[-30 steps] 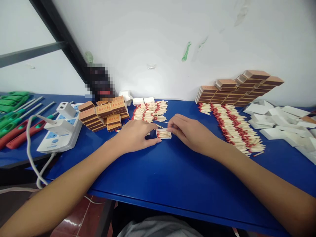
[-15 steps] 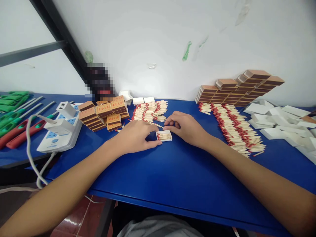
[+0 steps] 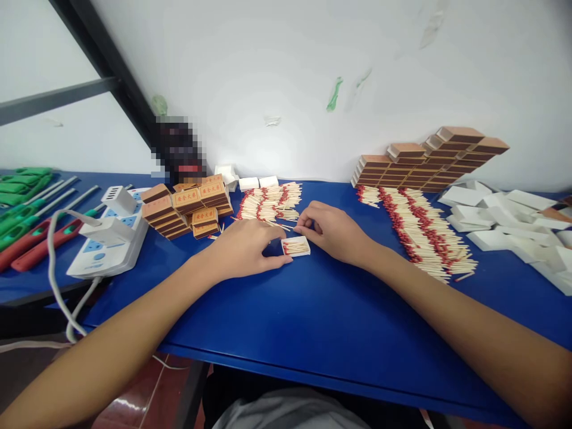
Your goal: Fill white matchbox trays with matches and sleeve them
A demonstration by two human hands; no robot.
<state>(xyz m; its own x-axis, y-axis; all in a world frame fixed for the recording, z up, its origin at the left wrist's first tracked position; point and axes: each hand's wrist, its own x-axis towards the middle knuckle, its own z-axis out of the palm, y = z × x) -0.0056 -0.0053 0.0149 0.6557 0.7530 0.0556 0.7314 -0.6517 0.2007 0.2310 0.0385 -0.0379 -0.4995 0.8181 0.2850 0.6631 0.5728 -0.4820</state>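
Our tray [image 3: 302, 255], white, thin-walled, rectangular, sits mid-tabletop [image 3: 286, 325] between our hands, part-filled with matches [image 3: 297, 246]: pale sticks, red heads to the left. Left hand [image 3: 250, 247] has its end in a narrow grip, thumb at the near corner, fingers at the far one. Right hand [image 3: 330, 232] is just off the far right edge, fingers bunched; can't tell if we've got a match in it. Tabletop is smooth, glossy blue.

Loose matches [image 3: 270, 205] lie behind the left hand; a bigger bed [image 3: 429, 232], in rough rows, is to the right. Brown sleeves [image 3: 397, 173] are stacked in steps at the wall, dark striking sides facing us. Crumpled-looking heap of white trays [image 3: 487, 220] far right.

Labels: orange-yellow boxes [image 3: 185, 202] at left read 安全火柴 in red. Blue print on the white plastic power strip [image 3: 118, 262] is too small to read.
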